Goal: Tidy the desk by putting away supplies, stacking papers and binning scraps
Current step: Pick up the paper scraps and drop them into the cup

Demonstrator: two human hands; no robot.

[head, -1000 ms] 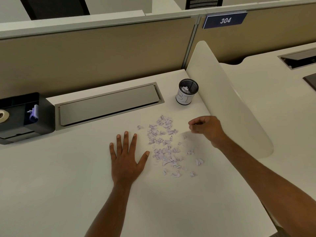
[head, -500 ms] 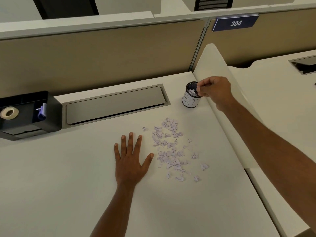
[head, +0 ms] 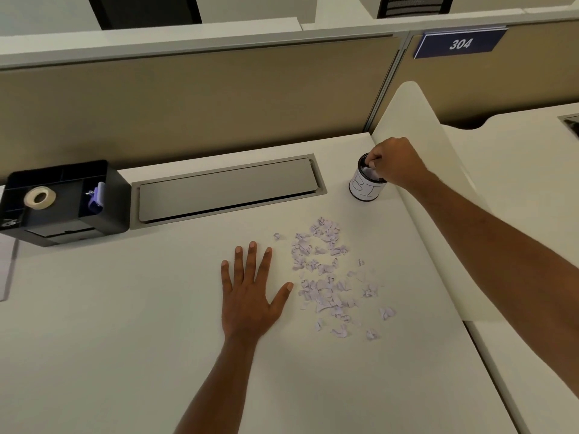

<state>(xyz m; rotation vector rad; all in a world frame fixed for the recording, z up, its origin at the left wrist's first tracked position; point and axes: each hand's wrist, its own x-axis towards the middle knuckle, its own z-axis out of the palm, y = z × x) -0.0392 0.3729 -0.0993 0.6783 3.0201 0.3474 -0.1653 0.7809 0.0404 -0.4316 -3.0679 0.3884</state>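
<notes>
A pile of several small lilac paper scraps (head: pixel 322 277) lies scattered on the white desk (head: pixel 125 324). Behind it, at the back right, stands a small black mesh cup with a white label, the bin (head: pixel 365 191), with scraps inside. My right hand (head: pixel 396 161) hovers over the bin's mouth, its curled fingertips dipping into the opening and pinching pale scraps. My left hand (head: pixel 247 296) rests flat on the desk just left of the pile, fingers spread and holding nothing.
A black desk organiser (head: pixel 62 211) at the back left holds a tape roll (head: pixel 39 197) and a lilac clip. A grey cable-tray lid (head: pixel 225 189) sits in the desk's back. A white divider panel (head: pixel 438 189) rises right of the bin. A sheet edge (head: pixel 4 267) shows far left.
My right hand rose from the pile with pinched scraps, travelled to the bin and now dips its fingertips into the mouth. My left hand has stayed flat in place.
</notes>
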